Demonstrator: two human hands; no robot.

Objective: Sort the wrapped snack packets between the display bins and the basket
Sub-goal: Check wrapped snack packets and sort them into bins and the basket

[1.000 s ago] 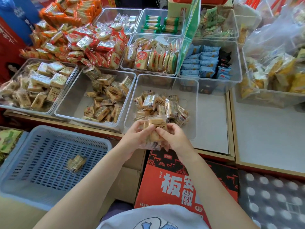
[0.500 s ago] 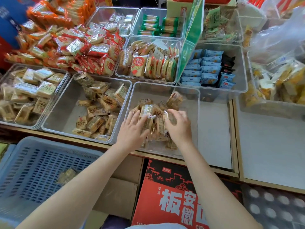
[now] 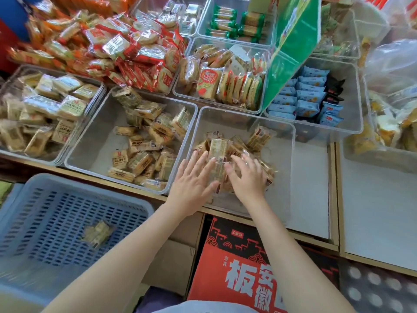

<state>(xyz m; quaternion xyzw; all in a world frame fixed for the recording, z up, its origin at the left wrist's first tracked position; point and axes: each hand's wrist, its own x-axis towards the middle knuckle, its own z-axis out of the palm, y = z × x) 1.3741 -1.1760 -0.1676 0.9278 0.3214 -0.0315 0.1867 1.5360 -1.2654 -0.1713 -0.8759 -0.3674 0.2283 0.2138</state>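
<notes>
A clear display bin (image 3: 282, 132) in front of me holds a pile of tan wrapped snack packets (image 3: 218, 146). My left hand (image 3: 191, 184) lies with straight, spread fingers against the left side of the pile. On the pile's right side rests my right hand (image 3: 247, 179), its fingers spread and slightly bent over the packets. Neither hand has a packet gripped. The blue slotted basket (image 3: 33, 222) at the lower left holds one or two packets (image 3: 97, 233).
A bin of similar tan packets (image 3: 144, 145) stands left of mine, with another bin (image 3: 40, 114) further left. Red, green and blue snack bins sit behind. A red carton (image 3: 237, 267) lies below the shelf edge. A bare grey shelf (image 3: 372, 211) extends right.
Both hands moved forward from the bin's front edge, where they held packets together, onto the pile. Their fingers have since spread out. The camera dipped closer.
</notes>
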